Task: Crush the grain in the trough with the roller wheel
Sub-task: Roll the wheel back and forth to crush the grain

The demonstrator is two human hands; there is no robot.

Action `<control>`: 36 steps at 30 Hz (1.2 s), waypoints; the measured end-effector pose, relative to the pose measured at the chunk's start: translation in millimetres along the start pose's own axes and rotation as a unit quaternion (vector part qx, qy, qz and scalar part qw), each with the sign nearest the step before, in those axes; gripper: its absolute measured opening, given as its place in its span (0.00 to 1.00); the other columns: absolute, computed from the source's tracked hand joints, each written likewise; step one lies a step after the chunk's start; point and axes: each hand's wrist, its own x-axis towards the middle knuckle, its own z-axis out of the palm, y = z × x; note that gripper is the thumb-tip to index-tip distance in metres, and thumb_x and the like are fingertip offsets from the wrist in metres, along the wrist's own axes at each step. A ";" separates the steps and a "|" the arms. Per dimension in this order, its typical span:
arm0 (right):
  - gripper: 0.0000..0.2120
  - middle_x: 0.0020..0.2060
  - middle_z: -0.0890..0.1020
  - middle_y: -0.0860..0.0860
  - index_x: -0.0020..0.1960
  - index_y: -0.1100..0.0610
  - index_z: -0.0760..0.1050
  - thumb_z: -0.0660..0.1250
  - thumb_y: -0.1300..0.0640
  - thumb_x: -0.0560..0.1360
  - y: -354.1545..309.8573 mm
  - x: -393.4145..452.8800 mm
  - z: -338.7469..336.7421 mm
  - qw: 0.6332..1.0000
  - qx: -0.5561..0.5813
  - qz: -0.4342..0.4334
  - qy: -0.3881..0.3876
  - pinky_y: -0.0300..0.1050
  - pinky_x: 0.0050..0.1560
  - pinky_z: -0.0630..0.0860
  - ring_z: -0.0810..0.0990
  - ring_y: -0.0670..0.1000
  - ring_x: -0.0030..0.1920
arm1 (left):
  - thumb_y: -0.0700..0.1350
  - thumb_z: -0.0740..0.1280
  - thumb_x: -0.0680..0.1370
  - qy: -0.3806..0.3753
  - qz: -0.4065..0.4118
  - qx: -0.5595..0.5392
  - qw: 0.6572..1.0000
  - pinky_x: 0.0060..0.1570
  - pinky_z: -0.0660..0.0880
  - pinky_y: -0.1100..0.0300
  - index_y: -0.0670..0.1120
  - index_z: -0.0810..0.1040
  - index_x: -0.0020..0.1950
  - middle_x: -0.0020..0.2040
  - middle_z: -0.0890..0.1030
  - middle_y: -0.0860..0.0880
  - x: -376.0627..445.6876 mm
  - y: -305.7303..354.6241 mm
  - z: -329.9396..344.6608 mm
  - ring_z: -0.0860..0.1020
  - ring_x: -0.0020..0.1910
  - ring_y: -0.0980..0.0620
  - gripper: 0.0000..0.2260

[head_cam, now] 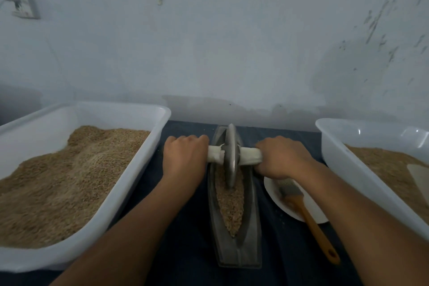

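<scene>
From the head camera, the left hand (185,155) is curling round the left end of the cloth-wrapped axle (214,153), and the right hand (282,157) is clamping the right end, so both grips are closed on the axle. The wheel (230,155) is standing upright in the far half of the narrow metal trough (249,246), its rim sitting in the grain (229,204) that is filling the groove toward the near end.

The main risk, as I judge it, is uneven pressure: if one hand is pushing harder, the wheel is tilting and riding up the sloped wall, throwing grain onto the dark cloth (185,262) under the trough. The trough is looking unfastened, so a hard stroke may be sliding it toward the plate (272,190) just beside it, where a brush (308,213) is lying. The right forearm is passing over that brush and could be knocking it. Running past the far tip could be lifting the wheel out altogether. Two tubs of grain, the left tub (130,169) and the right tub (336,158), are flanking the work and leaving little elbow room.
</scene>
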 end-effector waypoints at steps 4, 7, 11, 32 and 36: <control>0.09 0.38 0.80 0.44 0.43 0.45 0.76 0.68 0.42 0.67 6.4 17.4 1.2 0.998 0.045 0.005 -0.035 0.43 0.33 0.70 0.79 0.47 0.38 | 0.44 0.69 0.76 0.014 0.002 0.011 1.000 0.44 0.64 0.54 0.52 0.67 0.44 0.38 0.71 0.53 21.3 4.8 0.9 0.69 0.37 0.51 0.10; 0.08 0.39 0.80 0.44 0.43 0.44 0.75 0.68 0.42 0.68 5.4 18.6 2.5 0.999 0.048 0.009 -0.022 0.43 0.33 0.71 0.79 0.47 0.38 | 0.45 0.68 0.76 0.003 0.005 0.012 1.000 0.45 0.64 0.53 0.52 0.67 0.45 0.39 0.71 0.52 26.6 4.5 -0.4 0.69 0.38 0.50 0.10; 0.09 0.37 0.78 0.45 0.43 0.45 0.73 0.67 0.42 0.69 -0.4 3.4 3.0 0.999 0.002 0.008 0.037 0.42 0.30 0.65 0.76 0.47 0.35 | 0.44 0.69 0.75 0.009 0.002 0.000 1.000 0.45 0.64 0.54 0.52 0.65 0.45 0.40 0.71 0.52 9.6 1.8 -2.5 0.72 0.39 0.50 0.12; 0.17 0.37 0.79 0.45 0.45 0.46 0.66 0.73 0.40 0.70 -23.8 -87.2 8.2 0.969 -0.061 -0.049 0.233 0.44 0.30 0.60 0.78 0.50 0.35 | 0.51 0.69 0.73 -0.002 0.021 -0.050 0.999 0.44 0.61 0.55 0.56 0.60 0.46 0.41 0.68 0.56 -66.4 -6.1 -26.7 0.69 0.40 0.53 0.16; 0.15 0.35 0.74 0.44 0.43 0.44 0.63 0.65 0.37 0.72 -12.0 -48.0 3.5 0.988 -0.040 -0.023 0.146 0.45 0.32 0.64 0.75 0.50 0.36 | 0.48 0.70 0.73 -0.012 0.007 -0.029 0.999 0.43 0.64 0.54 0.54 0.63 0.45 0.42 0.75 0.54 -36.8 -5.0 -13.4 0.75 0.40 0.51 0.14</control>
